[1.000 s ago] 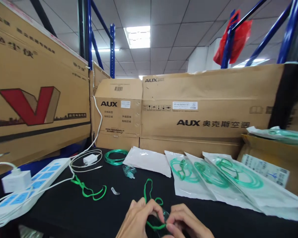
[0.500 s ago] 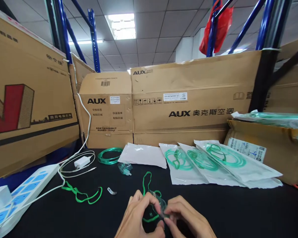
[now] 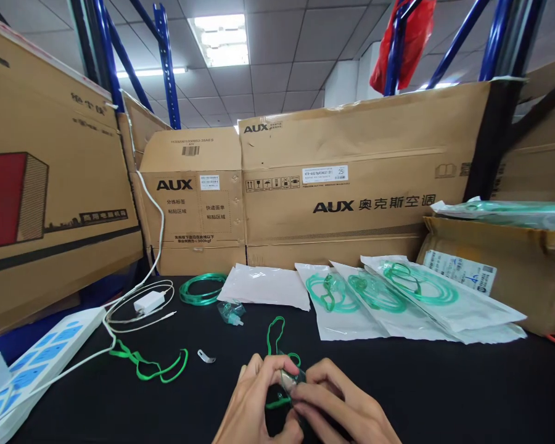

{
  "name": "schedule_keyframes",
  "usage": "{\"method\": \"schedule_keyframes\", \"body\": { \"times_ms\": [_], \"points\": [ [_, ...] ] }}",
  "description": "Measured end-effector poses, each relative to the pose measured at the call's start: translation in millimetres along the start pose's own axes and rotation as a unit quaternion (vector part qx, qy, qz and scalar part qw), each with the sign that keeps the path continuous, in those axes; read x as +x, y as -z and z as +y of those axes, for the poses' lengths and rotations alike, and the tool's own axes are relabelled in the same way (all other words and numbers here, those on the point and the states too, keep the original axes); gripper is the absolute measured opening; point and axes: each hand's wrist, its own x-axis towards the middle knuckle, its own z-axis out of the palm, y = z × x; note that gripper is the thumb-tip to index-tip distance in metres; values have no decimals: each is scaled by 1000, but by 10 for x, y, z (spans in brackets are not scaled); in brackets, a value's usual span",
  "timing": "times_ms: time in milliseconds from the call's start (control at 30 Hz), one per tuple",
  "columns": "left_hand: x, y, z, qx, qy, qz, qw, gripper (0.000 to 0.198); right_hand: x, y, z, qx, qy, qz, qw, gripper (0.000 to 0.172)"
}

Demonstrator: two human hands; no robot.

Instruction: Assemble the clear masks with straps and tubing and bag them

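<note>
Both hands are closed on a clear plastic oxygen mask [image 3: 288, 381], low in the middle of the view. My left hand [image 3: 261, 401] curls round its left side, thumb and forefinger arched. At its right edge, the fingers of my right hand [image 3: 340, 401] press close to the left fingertips. A silvery patch shows on the mask between the fingers; most of the mask is hidden. A green elastic strap [image 3: 276, 327] loops out beyond the hands. To the left lie a small metal strip [image 3: 206, 356] and another green elastic strap [image 3: 152, 370], both loose on the black table.
Behind the hands are a coil of green tubing [image 3: 202, 290], a small bagged connector [image 3: 232, 313] and a white packet [image 3: 264, 287]. Several packaged mask sets [image 3: 383, 302] lie at right, beside an open carton [image 3: 499, 265]. A power strip [image 3: 41, 364] with white cables stands at left.
My right fingers have shifted left across the mask, closer to my left fingertips. The mask has turned slightly and shows a silvery patch. The camera view has moved a little.
</note>
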Motion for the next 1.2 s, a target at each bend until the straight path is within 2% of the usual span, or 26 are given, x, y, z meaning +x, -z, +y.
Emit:
{"method": "schedule_keyframes", "body": {
  "times_ms": [133,300,533,667,733,867,1100,1200],
  "points": [
    [-21,0,18,24,-3,9,1000,61,56,-25,-30,-3,-39,-24,999,22],
    [-27,15,76,21,11,11,1000,52,62,-55,-27,-11,-46,-24,999,23],
    [-30,60,138,18,38,12,999,45,3,177,-75,-26,-100,-14,995,23],
    [-42,73,177,12,65,26,997,47,-37,211,-32,12,-110,-6,994,22],
    [-41,84,191,8,57,28,998,43,-57,181,-13,36,-119,-6,992,18],
    [-26,115,194,21,20,27,999,19,-65,107,15,66,-123,3,990,14],
    [-24,88,128,16,-40,40,998,18,-44,79,40,84,-89,31,992,7],
    [-24,73,126,3,-32,48,998,17,-39,102,-5,73,-99,34,992,18]
  ]
}}
